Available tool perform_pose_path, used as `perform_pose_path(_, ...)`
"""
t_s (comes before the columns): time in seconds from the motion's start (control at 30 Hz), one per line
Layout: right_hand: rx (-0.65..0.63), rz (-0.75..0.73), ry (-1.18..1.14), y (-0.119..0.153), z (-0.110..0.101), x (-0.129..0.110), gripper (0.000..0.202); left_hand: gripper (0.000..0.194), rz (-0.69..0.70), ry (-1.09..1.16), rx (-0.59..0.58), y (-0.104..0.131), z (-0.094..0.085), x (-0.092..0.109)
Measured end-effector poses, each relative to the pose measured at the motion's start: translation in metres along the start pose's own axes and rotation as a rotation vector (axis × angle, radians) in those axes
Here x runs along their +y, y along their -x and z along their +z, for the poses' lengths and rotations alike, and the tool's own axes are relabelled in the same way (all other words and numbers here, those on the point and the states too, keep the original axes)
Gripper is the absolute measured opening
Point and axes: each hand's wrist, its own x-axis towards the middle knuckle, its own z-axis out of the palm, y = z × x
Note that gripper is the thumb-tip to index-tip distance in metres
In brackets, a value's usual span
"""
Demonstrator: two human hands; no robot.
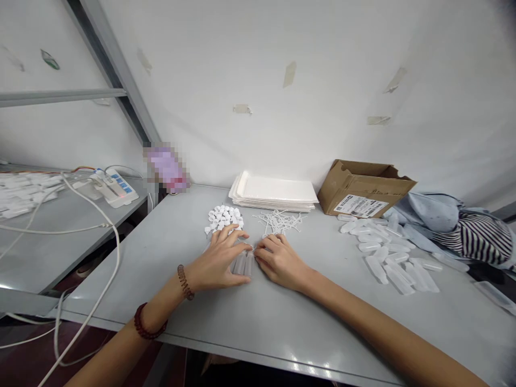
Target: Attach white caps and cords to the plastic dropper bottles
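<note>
Several clear plastic tubes (243, 265) lie side by side on the grey table between my hands. My left hand (217, 258) arches around them from the left, its thumb at their near ends and its forefinger at their far ends. On the other side, my right hand (280, 262) is closed, fingertips pinched together by the tubes' far right end. Whatever those fingertips hold is hidden. Just beyond my left hand is a pile of small white caps (224, 217). Thin white sticks (280, 221) lie in a loose heap beyond my right hand.
Stacked white trays (278, 191) lie against the wall beside an open cardboard box (365, 188). More translucent tubes (397, 258) are scattered at right, near bunched cloth (475, 231). At left, a white cable (116, 252) hangs past the table edge by a power strip (115, 188).
</note>
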Motion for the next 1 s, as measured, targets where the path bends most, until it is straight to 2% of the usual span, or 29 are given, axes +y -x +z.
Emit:
perform_pose_path(0.27, -0.013, 0.01, 0.004, 0.0, -0.001, 0.002, 0.016, 0.057, 0.025, -0.012, 0.002, -0.001, -0.004, 0.002)
perform_pose_path(0.43, -0.019, 0.013, -0.006, 0.004, -0.01, 0.005, 0.014, 0.049, 0.029, -0.019, 0.009, -0.005, -0.012, 0.008)
perform_pose_path(0.53, 0.001, 0.031, -0.022, 0.016, -0.022, 0.012, 0.014, 0.046, 0.039, -0.019, 0.003, -0.01, -0.017, 0.011)
perform_pose_path(0.67, 0.098, 0.135, -0.02, 0.046, -0.04, 0.031, 0.015, 0.039, 0.067, -0.005, 0.029, -0.027, -0.018, 0.01)
perform_pose_path(0.8, 0.218, 0.297, 0.024, 0.083, -0.058, 0.06, 0.016, 0.02, 0.046, 0.002, 0.088, -0.052, -0.011, 0.002)
perform_pose_path(1.0, 0.366, 0.545, 0.298, 0.124, -0.081, 0.11, 0.021, 0.009, 0.024, -0.017, 0.043, -0.076, 0.001, -0.002)
